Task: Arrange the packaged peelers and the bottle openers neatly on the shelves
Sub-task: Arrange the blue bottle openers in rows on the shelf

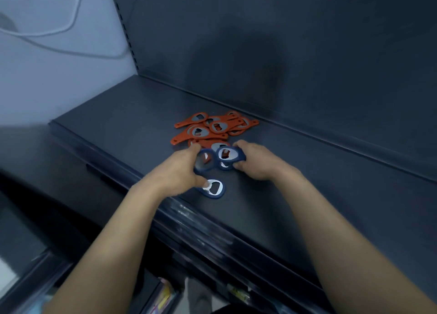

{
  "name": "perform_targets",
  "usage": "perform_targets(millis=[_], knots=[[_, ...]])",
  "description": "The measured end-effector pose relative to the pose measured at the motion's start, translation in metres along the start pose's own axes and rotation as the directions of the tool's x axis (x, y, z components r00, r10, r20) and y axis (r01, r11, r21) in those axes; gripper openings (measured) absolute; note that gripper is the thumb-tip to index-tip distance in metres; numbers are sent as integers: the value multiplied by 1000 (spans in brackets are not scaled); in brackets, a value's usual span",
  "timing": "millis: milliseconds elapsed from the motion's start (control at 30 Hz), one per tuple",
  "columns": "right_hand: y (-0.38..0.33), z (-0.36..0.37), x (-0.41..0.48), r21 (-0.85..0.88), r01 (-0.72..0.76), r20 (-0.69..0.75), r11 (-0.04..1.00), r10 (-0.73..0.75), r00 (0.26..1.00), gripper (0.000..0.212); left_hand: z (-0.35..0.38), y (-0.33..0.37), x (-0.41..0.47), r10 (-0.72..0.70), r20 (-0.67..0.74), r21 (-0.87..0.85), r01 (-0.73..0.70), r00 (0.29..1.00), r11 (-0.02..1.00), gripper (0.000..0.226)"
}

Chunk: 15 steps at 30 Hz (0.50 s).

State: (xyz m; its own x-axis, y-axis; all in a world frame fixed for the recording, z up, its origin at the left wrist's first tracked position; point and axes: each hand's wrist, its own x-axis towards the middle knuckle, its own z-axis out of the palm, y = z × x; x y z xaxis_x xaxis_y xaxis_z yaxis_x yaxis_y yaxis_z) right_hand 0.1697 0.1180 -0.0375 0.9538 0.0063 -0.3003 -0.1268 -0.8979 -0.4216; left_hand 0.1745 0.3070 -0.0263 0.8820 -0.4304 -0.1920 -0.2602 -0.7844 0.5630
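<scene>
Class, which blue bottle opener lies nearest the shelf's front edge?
The blue bottle opener by the thumb of the left hand; the other blue ones sit farther back.

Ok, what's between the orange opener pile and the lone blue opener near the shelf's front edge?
Head view: a blue opener in the left hand and another blue opener in the right hand.

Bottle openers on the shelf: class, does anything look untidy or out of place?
Yes. The orange openers lie in a jumbled heap, overlapping at mixed angles. One blue opener lies apart from the others, nearer the front of the shelf.
</scene>
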Motion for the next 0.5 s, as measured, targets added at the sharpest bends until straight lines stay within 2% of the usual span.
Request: perform_targets(millis=[133,367,500], knots=[[2,1,3,-60,56,-53,997,-60,997,34,6,-2,-4,-35,13,23,35,999,999,42],[24,0,-9,-68,27,-86,997,-33,996,54,19,19,-9,-81,58,86,76,995,993,41],[36,-2,-23,-51,37,-77,998,-41,996,40,27,33,-10,-103,70,115,95,992,989,34]])
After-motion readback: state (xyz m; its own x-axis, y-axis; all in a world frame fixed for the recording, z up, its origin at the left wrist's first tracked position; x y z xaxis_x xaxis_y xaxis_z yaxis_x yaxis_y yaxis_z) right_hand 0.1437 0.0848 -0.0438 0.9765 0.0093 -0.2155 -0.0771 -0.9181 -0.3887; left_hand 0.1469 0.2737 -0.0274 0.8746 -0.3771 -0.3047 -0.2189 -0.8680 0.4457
